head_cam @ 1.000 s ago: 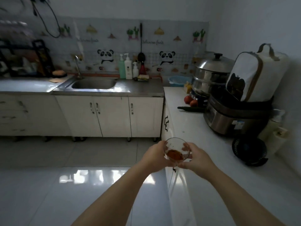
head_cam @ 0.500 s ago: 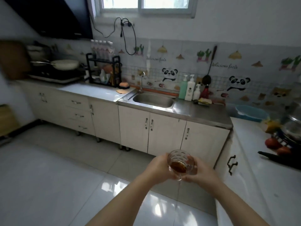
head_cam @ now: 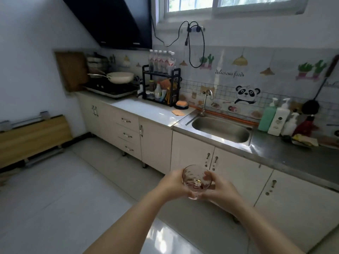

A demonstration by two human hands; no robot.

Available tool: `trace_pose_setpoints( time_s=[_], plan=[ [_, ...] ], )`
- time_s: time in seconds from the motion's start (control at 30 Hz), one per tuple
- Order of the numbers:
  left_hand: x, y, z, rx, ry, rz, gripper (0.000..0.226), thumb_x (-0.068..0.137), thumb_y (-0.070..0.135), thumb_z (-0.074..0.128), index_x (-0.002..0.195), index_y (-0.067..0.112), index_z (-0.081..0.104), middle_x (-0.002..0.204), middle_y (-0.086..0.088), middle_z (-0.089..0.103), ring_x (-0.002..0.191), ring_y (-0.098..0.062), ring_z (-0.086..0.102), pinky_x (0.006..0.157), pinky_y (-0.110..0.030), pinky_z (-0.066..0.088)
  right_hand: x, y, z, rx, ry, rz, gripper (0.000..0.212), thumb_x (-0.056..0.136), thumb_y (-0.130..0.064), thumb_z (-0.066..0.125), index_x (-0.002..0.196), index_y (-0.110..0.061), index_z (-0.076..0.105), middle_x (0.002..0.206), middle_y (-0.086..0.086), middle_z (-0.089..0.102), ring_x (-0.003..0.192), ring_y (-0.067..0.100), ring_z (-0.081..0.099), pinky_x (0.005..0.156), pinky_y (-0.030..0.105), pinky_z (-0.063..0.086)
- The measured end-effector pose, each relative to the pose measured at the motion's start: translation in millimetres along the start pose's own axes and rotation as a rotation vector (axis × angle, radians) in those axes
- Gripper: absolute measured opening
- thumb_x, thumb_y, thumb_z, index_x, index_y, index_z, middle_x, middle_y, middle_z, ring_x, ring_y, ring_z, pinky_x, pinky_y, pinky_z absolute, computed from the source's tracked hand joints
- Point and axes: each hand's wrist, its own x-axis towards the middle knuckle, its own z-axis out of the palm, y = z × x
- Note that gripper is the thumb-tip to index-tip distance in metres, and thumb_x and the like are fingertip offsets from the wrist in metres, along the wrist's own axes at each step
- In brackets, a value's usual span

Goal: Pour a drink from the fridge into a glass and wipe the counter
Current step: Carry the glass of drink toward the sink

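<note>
A long counter (head_cam: 145,110) runs along the tiled wall (head_cam: 256,83), carrying a white pan (head_cam: 121,77) on a hob (head_cam: 111,91) at its far end, then a black rack (head_cam: 161,87), then a steel sink (head_cam: 220,132) with three pump bottles (head_cam: 278,117) on its right. An orange cloth (head_cam: 177,112) lies flat between rack and sink. Out over the floor (head_cam: 55,198), short of the cabinets (head_cam: 192,153), the left hand (head_cam: 172,184) and right hand (head_cam: 219,189) both curl round a small glass (head_cam: 195,177) holding a little brown drink.

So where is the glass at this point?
Head view, lower centre: the glass is held between the left hand and right hand above the floor, in front of the cabinet doors under the sink.
</note>
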Motion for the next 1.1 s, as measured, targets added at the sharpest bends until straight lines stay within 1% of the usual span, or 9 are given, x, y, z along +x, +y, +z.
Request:
trace_pose_setpoints(
  time_s=[0.1,0.2,0.37,0.47,0.63,0.73,0.83,1.0,1.1],
  plan=[
    [46.6,-15.5,-21.3,-0.028,0.049,-0.029,0.076,0.054,0.03,0.089,0.122,0.025,0.055,0.103,0.014,0.062,0.102,-0.01,0.062,0.089,-0.023,0.052,62.9,-4.6,6.5,0.0,-0.058,-0.044,0.076,0.057,-0.016,0.088,0.123,-0.018,0.051,0.095,-0.014,0.058,0.089,0.01,0.064,0.085,0.027,0.055],
    [97.0,-25.7,-45.4,-0.086,0.092,-0.077,0.077,0.056,0.023,0.088,0.125,0.024,0.053,0.107,0.012,0.062,0.102,-0.009,0.061,0.089,-0.02,0.05,129.6,-11.6,7.5,0.009,-0.111,-0.073,0.078,0.056,-0.018,0.088,0.124,-0.017,0.049,0.092,-0.017,0.055,0.095,0.013,0.063,0.089,0.038,0.054],
    [171.5,-37.9,-85.6,-0.126,0.158,-0.125,0.076,0.059,0.02,0.088,0.125,0.023,0.052,0.106,0.011,0.061,0.106,-0.011,0.06,0.096,-0.029,0.051,232.1,-29.6,10.4,0.025,-0.248,-0.088,0.074,0.062,-0.012,0.083,0.126,-0.014,0.045,0.104,-0.01,0.053,0.097,0.011,0.059,0.081,0.028,0.055],
    [212.0,-51.8,-110.1,-0.109,0.17,-0.145,0.076,0.06,0.018,0.087,0.126,0.021,0.051,0.107,0.01,0.06,0.107,-0.012,0.06,0.096,-0.028,0.05,288.1,-37.5,19.3,-0.01,-0.268,-0.103,0.078,0.059,-0.02,0.085,0.127,-0.016,0.046,0.114,-0.001,0.056,0.098,0.013,0.061,0.084,0.033,0.056],
    [288.0,-87.7,-151.7,-0.116,0.181,-0.169,0.07,0.06,0.015,0.086,0.122,0.02,0.053,0.103,0.01,0.061,0.1,-0.012,0.061,0.091,-0.026,0.051,379.3,-48.1,42.7,0.008,-0.26,-0.109,0.076,0.057,-0.014,0.086,0.123,-0.016,0.048,0.1,-0.011,0.055,0.093,0.012,0.063,0.086,0.037,0.056],
    [341.2,-116.3,-177.2,-0.111,0.164,-0.166,0.067,0.059,0.014,0.087,0.118,0.02,0.056,0.104,0.009,0.066,0.101,-0.012,0.064,0.086,-0.023,0.054,436.5,-53.3,62.1,0.003,-0.247,-0.093,0.075,0.058,-0.013,0.086,0.123,-0.014,0.048,0.104,-0.006,0.058,0.088,0.007,0.063,0.075,0.025,0.057],
    [396.4,-134.7,-209.5,-0.13,0.138,-0.134,0.059,0.064,0.008,0.084,0.112,0.025,0.054,0.087,0.022,0.057,0.088,-0.003,0.058,0.069,-0.004,0.045,495.8,-61.3,76.4,0.032,-0.218,-0.066,0.073,0.06,-0.012,0.085,0.123,-0.013,0.049,0.098,-0.01,0.06,0.081,-0.002,0.061,0.056,0.008,0.049],
    [485.7,-167.0,-255.4,-0.114,0.069,-0.167,0.069,0.054,0.014,0.086,0.117,0.019,0.057,0.107,0.006,0.068,0.101,-0.014,0.066,0.094,-0.037,0.053,579.4,-79.4,89.7,0.018,-0.148,-0.056,0.077,0.06,-0.023,0.086,0.126,-0.015,0.047,0.093,-0.018,0.055,0.087,0.009,0.063,0.069,0.014,0.048],
    [532.7,-176.3,-276.6,-0.072,0.051,-0.162,0.079,0.055,0.024,0.086,0.125,0.016,0.051,0.117,0.0,0.064,0.105,-0.018,0.063,0.095,-0.039,0.053,625.0,-82.3,95.4,0.03,-0.128,-0.025,0.089,0.06,-0.028,0.087,0.134,-0.015,0.04,0.111,-0.008,0.051,0.096,0.013,0.061,0.074,0.019,0.047]
  ],
)
